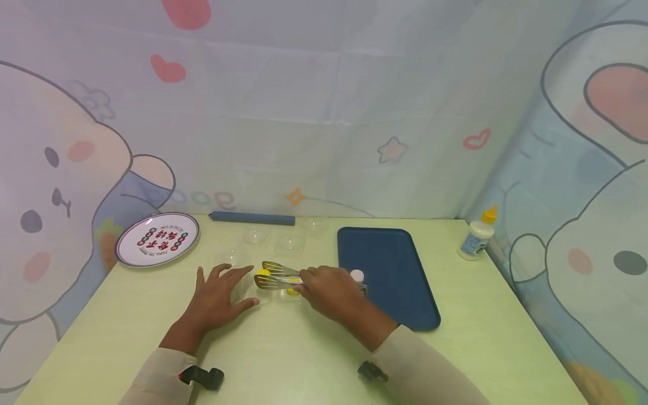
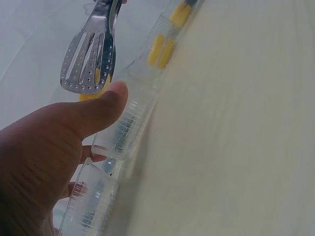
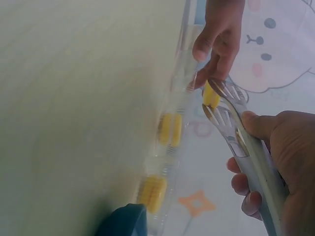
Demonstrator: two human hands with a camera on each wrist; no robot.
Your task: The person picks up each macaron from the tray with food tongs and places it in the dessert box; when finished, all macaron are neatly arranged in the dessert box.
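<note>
My right hand [image 1: 331, 292] grips metal tongs [image 3: 231, 120] with slotted ends. Between the tong ends sits a yellow macaron [image 3: 211, 95], raised beside my left hand. My left hand [image 1: 215, 298] has its thumb and fingers spread around a clear plastic container [image 2: 130, 113], the thumb at its rim in the left wrist view. To the right in the row, another clear container holds a yellow macaron [image 1: 293, 291], its two halves and pale filling showing in the right wrist view as well. Farther along that row lies one more yellow macaron [image 3: 152, 194].
Several clear domed plastic pieces [image 1: 290, 243] lie toward the back. On the right, a dark blue tray [image 1: 390, 247] carries a pale pink macaron [image 1: 356, 275]. A patterned plate [image 1: 158, 239], a long blue bar [image 1: 253, 218] and a yellow-capped glue bottle [image 1: 477, 236] stand near the table edges.
</note>
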